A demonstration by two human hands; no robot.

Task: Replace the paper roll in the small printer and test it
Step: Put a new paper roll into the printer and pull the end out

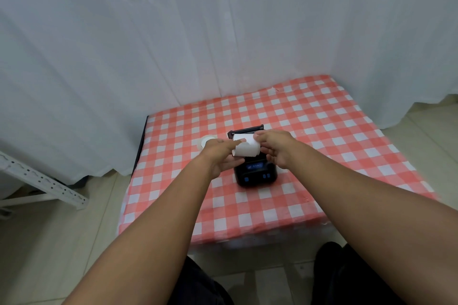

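A small black printer with blue buttons sits mid-table, its lid raised at the back. Just above it I hold a white paper roll between both hands. My left hand grips the roll's left end, a finger lying across its top. My right hand pinches the loose paper end at the upper right of the roll. A second white roll lies on the cloth behind my left hand, mostly hidden.
The table carries a red-and-white checked cloth. White curtains hang close behind and to the left. A white perforated metal frame stands on the floor at left. My dark-clothed knees are below the table's front edge.
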